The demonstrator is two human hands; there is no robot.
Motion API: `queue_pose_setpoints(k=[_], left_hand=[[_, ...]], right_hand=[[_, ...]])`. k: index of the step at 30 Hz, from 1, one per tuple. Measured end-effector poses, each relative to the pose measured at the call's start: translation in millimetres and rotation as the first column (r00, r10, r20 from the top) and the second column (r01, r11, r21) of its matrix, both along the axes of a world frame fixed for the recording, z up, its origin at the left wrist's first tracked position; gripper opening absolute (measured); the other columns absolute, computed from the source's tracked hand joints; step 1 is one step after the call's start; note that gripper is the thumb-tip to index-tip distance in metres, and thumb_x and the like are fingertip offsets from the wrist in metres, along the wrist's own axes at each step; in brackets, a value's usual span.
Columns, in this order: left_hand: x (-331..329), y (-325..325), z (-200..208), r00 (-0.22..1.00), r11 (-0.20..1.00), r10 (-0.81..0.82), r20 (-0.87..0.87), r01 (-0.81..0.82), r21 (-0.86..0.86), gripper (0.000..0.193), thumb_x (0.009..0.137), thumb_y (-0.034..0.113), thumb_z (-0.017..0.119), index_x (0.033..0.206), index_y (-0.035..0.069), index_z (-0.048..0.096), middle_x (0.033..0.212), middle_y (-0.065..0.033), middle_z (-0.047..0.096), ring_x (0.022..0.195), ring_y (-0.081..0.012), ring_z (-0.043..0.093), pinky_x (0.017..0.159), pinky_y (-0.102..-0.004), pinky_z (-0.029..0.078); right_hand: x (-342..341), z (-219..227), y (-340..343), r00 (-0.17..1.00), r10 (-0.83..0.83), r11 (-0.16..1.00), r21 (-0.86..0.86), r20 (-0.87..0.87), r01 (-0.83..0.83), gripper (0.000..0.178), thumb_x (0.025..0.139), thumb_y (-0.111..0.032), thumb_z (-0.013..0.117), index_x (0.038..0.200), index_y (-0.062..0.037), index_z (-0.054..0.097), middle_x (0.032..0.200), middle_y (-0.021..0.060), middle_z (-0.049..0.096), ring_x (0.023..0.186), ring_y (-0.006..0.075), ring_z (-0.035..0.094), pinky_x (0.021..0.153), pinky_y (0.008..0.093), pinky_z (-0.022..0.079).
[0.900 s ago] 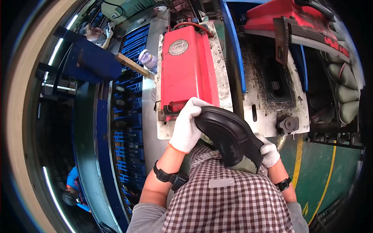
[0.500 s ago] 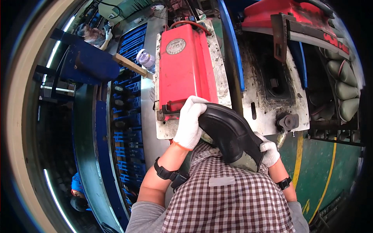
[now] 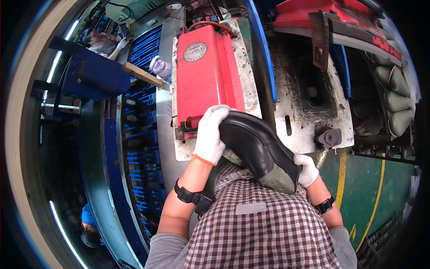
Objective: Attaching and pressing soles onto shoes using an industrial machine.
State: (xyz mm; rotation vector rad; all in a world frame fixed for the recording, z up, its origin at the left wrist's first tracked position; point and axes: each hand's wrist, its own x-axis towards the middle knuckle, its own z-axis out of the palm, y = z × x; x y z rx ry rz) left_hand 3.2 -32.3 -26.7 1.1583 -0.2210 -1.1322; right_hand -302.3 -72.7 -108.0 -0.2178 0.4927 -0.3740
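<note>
Black leather shoe (image 3: pixel 251 143): at the boxy red metal cover (image 3: pixel 206 76)'s near end
Toe (image 3: pixel 227 127): toward that cover
Long axis: slanting down-right from it
White-gloved left hand (image 3: pixel 211 132): clasping toe
White-gloved right hand (image 3: pixel 307 170): pinching heel (image 3: pixel 289 165)

Grey metal worktop (image 3: pixel 165 134): purple-and-white jar (image 3: pixel 160 67) on it. Scuffed white plate (image 3: pixel 251 85): red machine cover (image 3: pixel 207 74) on top.

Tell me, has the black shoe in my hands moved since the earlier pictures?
Yes, slightly: judged against the red machine cover, the black shoe has shifted up the picture, farther over the cover's near end.
</note>
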Motion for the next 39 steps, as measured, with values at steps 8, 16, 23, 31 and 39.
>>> queue_pose_setpoints(k=[8,16,23,31,39], left_hand=[[23,-6,-6,0.975,0.99,0.063,0.215,-0.034,-0.135,0.034,0.108,0.022,0.054,0.132,0.001,0.064,0.119,-0.0099,0.069,0.106,-0.017,0.066,0.095,-0.0339,0.055],[54,2,-39,0.965,0.966,0.256,0.057,-0.254,-0.05,0.028,0.104,0.025,0.061,0.123,0.006,0.068,0.11,-0.0089,0.071,0.1,-0.0214,0.069,0.089,-0.0376,0.059],[64,30,-40,0.948,0.952,0.307,-0.083,-0.305,0.04,0.036,0.106,0.038,0.06,0.128,0.012,0.066,0.115,-0.0096,0.072,0.099,-0.0266,0.072,0.083,-0.043,0.062],[16,84,-3,0.947,0.963,0.198,-0.253,-0.236,-0.131,0.083,0.102,0.071,0.043,0.156,0.008,0.044,0.155,-0.0136,0.052,0.143,-0.0335,0.049,0.121,-0.0503,0.038],[47,142,18,0.891,0.888,0.288,-0.35,-0.386,-0.25,0.063,0.095,0.027,0.055,0.152,0.001,0.046,0.146,-0.019,0.059,0.132,-0.0358,0.06,0.115,-0.0501,0.047]], right_hand=[[28,14,-23,0.996,0.004,0.983,0.183,0.095,-0.022,0.074,0.108,-0.056,0.048,0.152,0.0036,0.046,0.149,0.0219,0.057,0.136,0.0315,0.059,0.117,0.0482,0.046],[72,77,-30,0.987,0.156,0.895,-0.419,-0.031,-0.154,0.085,0.106,-0.068,0.031,0.157,0.0,0.04,0.152,0.019,0.054,0.134,0.0294,0.06,0.108,0.0491,0.054],[93,74,-34,0.892,0.382,0.919,-0.002,0.24,-0.394,0.064,0.111,-0.048,0.04,0.156,-0.0032,0.041,0.131,0.0195,0.069,0.102,0.0323,0.075,0.071,0.055,0.066],[160,92,-20,0.925,0.363,0.917,-0.219,0.117,-0.332,0.068,0.106,-0.035,0.054,0.164,-0.0102,0.027,0.147,0.0146,0.059,0.122,0.0271,0.066,0.092,0.0429,0.056],[241,122,13,0.827,0.48,0.362,-0.793,-0.292,-0.491,0.08,0.105,-0.021,0.055,0.167,0.0013,0.01,0.153,0.0192,0.049,0.14,0.0201,0.048,0.12,0.0345,0.035]])
